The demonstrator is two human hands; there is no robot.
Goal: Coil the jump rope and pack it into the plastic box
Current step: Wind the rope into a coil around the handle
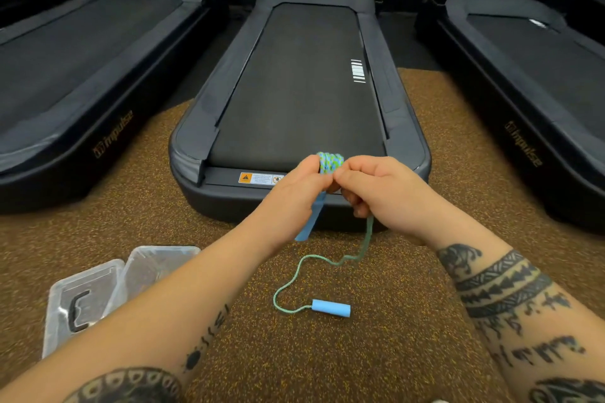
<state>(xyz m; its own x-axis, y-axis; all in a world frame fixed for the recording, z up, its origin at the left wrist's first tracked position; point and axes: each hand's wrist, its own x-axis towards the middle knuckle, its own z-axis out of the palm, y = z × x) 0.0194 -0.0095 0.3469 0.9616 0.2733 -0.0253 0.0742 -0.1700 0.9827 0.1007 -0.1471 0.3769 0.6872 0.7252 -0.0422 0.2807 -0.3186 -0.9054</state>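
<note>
Three treadmills; the middle treadmill [294, 82] sits straight ahead on the speckled floor [376, 353], its near end just behind both hands. Plastic box [157, 263] lies open on the floor near the left side, its lid [82, 301] just beside it, well apart from the hands, so the finished coil has to travel there intact. Left hand [294, 193] has fingers closed around the wound turns of the jump rope [330, 162], with one blue handle [309, 219] hanging below the fist. Right hand [376, 186] has fingers curled, pinching the rope next to the coil. Loose tail runs down from the right hand in slack bends to the second handle [331, 307], lying flat on the floor. Risks: turns are stacked tight on the left fingers, so any easing of that grip likely lets them spring loose; tail bends could kink or knot as they get pulled up; floor handle may drag and swing, jerking the coil.
</note>
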